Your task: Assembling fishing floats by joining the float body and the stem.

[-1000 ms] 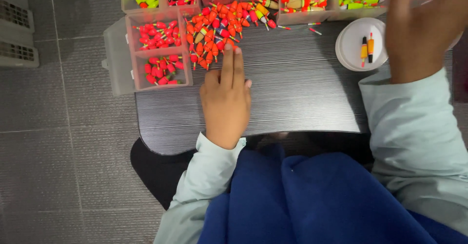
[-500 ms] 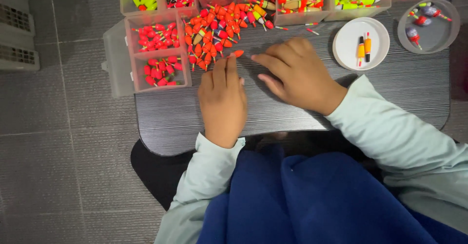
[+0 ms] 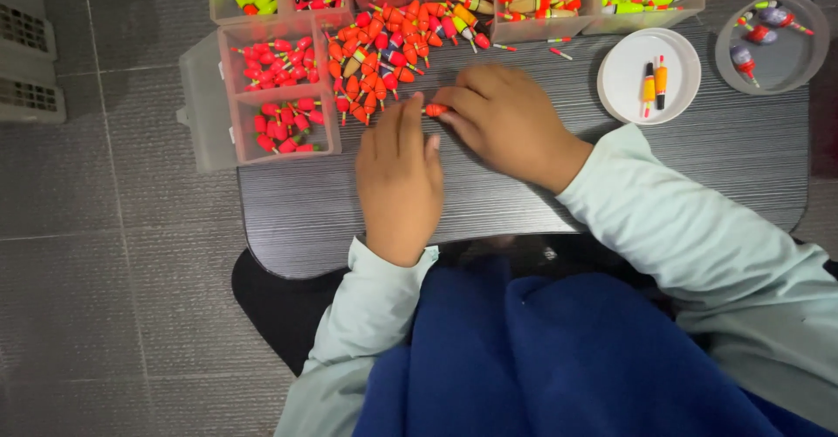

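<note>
On the dark ribbed surface (image 3: pixel 698 153), a large loose pile of orange-red fishing floats (image 3: pixel 388 48) remains unsorted beside the clear plastic compartment box (image 3: pixel 205 105), already part filled. The left hand (image 3: pixel 400 179) lies flat, fingers extended; the right hand (image 3: pixel 506 123) pinches one small orange float (image 3: pixel 435 110) at the pile's edge.

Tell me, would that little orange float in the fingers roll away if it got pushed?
Probably. The orange float looks rounded and smooth, so it could roll on the flat dark table. It looks small and likely light. The right hand pinches it by fingertips only, beside the left hand.
</note>
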